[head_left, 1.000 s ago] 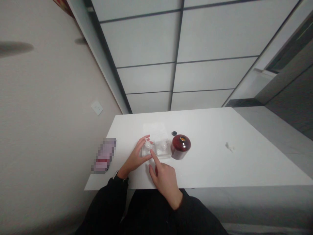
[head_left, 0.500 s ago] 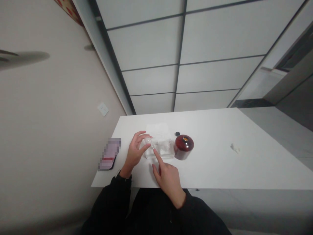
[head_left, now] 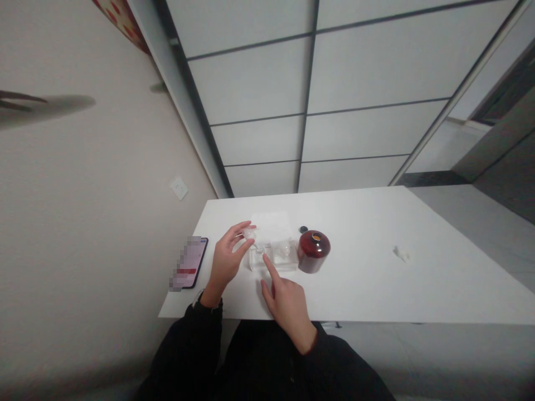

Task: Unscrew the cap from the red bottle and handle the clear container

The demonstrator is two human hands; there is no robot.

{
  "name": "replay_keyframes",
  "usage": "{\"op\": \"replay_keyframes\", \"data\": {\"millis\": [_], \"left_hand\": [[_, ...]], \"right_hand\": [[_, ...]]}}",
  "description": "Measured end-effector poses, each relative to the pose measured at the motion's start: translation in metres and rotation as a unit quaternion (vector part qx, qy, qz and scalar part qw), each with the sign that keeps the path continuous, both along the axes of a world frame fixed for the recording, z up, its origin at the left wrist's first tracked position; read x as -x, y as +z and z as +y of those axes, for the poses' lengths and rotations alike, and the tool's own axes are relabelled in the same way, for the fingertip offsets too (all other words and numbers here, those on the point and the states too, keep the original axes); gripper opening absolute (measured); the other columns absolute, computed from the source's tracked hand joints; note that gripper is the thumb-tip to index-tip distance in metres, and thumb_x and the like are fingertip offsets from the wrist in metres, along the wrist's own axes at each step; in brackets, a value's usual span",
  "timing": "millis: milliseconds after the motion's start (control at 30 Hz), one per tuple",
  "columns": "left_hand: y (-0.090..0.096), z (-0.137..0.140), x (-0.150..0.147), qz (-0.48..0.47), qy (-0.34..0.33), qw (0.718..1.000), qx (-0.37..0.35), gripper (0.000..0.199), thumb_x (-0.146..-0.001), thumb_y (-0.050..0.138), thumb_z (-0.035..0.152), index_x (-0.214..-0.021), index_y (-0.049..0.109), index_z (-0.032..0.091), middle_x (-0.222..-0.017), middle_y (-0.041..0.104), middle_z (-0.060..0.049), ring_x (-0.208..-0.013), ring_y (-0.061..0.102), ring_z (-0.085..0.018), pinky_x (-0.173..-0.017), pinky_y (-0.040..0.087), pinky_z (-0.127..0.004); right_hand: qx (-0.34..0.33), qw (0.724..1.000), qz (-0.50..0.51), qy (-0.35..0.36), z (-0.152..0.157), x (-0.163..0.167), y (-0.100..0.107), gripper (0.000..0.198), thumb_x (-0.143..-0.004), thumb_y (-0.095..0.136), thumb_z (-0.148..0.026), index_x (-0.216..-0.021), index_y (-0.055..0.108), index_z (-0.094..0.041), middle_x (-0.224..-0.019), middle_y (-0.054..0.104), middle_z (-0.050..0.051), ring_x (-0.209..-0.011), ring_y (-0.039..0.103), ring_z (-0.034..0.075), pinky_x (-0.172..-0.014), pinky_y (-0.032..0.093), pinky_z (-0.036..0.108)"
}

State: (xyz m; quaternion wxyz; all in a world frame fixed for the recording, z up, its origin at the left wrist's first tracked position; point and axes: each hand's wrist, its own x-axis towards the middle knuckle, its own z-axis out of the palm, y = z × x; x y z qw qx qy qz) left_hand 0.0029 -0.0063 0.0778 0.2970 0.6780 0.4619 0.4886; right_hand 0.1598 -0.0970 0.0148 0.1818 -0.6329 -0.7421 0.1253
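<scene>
Two small clear glass bottles (head_left: 279, 257) stand side by side on the white table (head_left: 376, 289). My left hand (head_left: 224, 260) is just left of them and pinches a small white cap (head_left: 249, 234) between thumb and fingertips, slightly above the left bottle. My right hand (head_left: 287, 301) rests on the table in front, its index finger stretched out onto the left bottle and its other fingers curled in. A round dark red bottle (head_left: 313, 251) with an open neck stands right of the clear ones, touching or nearly touching them.
A tiny black cap (head_left: 303, 229) lies behind the red bottle. A white sheet (head_left: 271, 221) lies behind the clear bottles. A phone (head_left: 190, 268) sits near the table's left edge. A small crumpled white scrap (head_left: 402, 253) lies far right. A wall runs along the left.
My left hand has lifted the white cap off the left clear bottle and drawn it up and back. The right index finger stays on the bottle. The view has shifted slightly.
</scene>
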Motion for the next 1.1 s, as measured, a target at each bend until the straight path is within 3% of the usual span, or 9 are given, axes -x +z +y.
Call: {"op": "replay_keyframes", "data": {"millis": [167,367,567,867,1000,1100], "left_hand": [[0.009,-0.002,-0.001,0.024,-0.006,1.000,0.008,0.032,-0.092,0.071,0.036,-0.119,0.078,0.021,-0.126,0.078,-0.010,-0.123,0.070,-0.028,-0.108,0.057,-0.042],[0.013,0.001,-0.001,0.012,-0.033,0.999,0.020,0.041,-0.090,0.074,0.035,-0.129,0.072,0.022,-0.136,0.074,-0.010,-0.126,0.069,-0.027,-0.108,0.058,-0.043],[0.002,0.010,0.001,0.027,-0.034,0.999,-0.006,0.019,-0.095,0.069,0.034,-0.107,0.077,0.021,-0.132,0.073,-0.011,-0.126,0.068,-0.026,-0.104,0.061,-0.040],[0.002,0.010,0.005,0.130,-0.038,0.983,-0.123,0.025,-0.099,0.067,0.024,-0.123,0.072,0.025,-0.131,0.073,-0.008,-0.124,0.069,-0.024,-0.101,0.062,-0.040],[0.010,0.015,0.008,0.119,-0.025,0.986,-0.112,0.038,-0.097,0.070,0.026,-0.135,0.067,0.024,-0.134,0.072,-0.009,-0.118,0.071,-0.023,-0.105,0.062,-0.041],[0.014,0.028,0.013,0.098,-0.030,0.990,-0.093,0.037,-0.096,0.071,0.029,-0.132,0.070,0.025,-0.135,0.070,-0.008,-0.114,0.071,-0.022,-0.106,0.061,-0.041]], "right_hand": [[-0.005,1.000,0.013,0.004,0.001,0.000,-0.002,0.065,-0.106,0.056,-0.029,-0.167,0.036,-0.022,-0.078,0.081,0.003,-0.068,0.077,0.022,-0.059,0.043,0.026],[-0.028,0.999,0.016,0.002,0.001,0.000,-0.006,0.066,-0.105,0.059,-0.029,-0.166,0.038,-0.021,-0.075,0.079,0.003,-0.063,0.075,0.021,-0.057,0.041,0.025],[-0.040,0.999,0.019,0.003,0.002,0.000,-0.009,0.066,-0.104,0.058,-0.027,-0.166,0.038,-0.022,-0.074,0.079,0.002,-0.062,0.075,0.021,-0.057,0.041,0.026],[-0.052,0.999,0.017,-0.002,0.001,0.001,-0.014,0.066,-0.103,0.057,-0.026,-0.166,0.038,-0.022,-0.070,0.077,0.001,-0.059,0.073,0.021,-0.056,0.041,0.025],[-0.053,0.998,0.022,0.004,0.002,0.000,-0.013,0.066,-0.102,0.057,-0.026,-0.166,0.039,-0.022,-0.069,0.077,0.001,-0.058,0.073,0.020,-0.055,0.040,0.025],[-0.055,0.998,0.026,0.006,0.001,0.000,-0.013,0.067,-0.102,0.057,-0.025,-0.166,0.038,-0.021,-0.067,0.076,0.000,-0.058,0.073,0.020,-0.054,0.040,0.025]]}}
